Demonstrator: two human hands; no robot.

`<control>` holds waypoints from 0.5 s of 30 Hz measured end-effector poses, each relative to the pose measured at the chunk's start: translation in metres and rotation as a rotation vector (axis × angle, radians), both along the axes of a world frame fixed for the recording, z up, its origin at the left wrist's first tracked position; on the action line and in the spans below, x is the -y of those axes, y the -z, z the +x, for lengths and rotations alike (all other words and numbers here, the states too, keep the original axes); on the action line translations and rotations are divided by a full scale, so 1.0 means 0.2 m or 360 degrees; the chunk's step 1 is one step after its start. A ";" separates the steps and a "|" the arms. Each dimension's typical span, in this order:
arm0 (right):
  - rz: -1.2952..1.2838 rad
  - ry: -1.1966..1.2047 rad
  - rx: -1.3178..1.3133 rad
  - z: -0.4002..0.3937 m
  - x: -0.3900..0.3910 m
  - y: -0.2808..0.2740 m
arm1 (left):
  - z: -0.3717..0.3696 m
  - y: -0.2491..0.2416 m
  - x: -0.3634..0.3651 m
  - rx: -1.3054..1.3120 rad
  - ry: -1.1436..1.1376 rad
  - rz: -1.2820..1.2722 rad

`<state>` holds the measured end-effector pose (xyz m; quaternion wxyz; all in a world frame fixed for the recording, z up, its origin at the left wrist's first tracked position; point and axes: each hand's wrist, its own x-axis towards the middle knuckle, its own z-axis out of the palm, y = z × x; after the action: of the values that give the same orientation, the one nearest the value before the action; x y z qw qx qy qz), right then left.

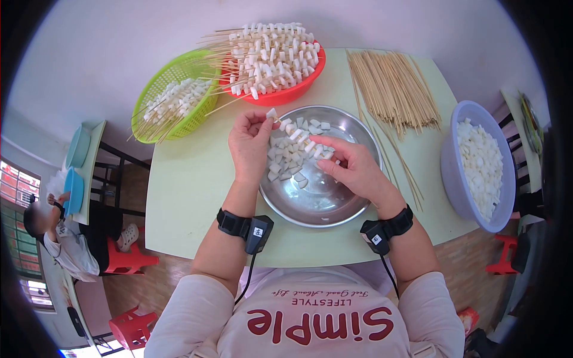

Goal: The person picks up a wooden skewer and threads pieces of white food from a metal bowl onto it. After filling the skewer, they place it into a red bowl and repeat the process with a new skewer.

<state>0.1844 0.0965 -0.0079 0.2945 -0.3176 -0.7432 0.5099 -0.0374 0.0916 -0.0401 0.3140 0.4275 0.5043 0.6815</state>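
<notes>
Over a round metal bowl [316, 209], a skewer threaded with white pieces [296, 135] slants between my two hands. My left hand [252, 140] is closed at its upper left end, thumb and fingers pinched beside the end piece. At the lower right end, my right hand [349, 167] has its thumb and fingers closed round the skewer's pieces. Loose white cut pieces [283, 161] lie in the bowl beneath the skewer, partly hidden by it and my hands.
A red basket [292, 94] heaped with filled skewers and a green basket [194, 119] stand at the back left. Bare sticks [394, 89] lie back right. A purple tub [450, 164] of white pieces is at the right edge. Another person [68, 250] sits far left.
</notes>
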 end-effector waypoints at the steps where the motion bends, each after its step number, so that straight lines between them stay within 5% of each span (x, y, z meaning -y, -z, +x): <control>1: -0.0001 0.0001 -0.0001 0.00 0.00 0.00 | 0.00 0.00 0.00 -0.0001 0.0001 -0.0001; 15: -0.0118 0.0015 -0.0022 0.00 -0.01 0.02 | 0.03 0.00 0.01 -0.0429 -0.0089 0.0019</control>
<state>0.1846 0.0985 -0.0114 0.2901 -0.3283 -0.7202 0.5379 -0.0318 0.0894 -0.0404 0.2217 0.5027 0.5497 0.6293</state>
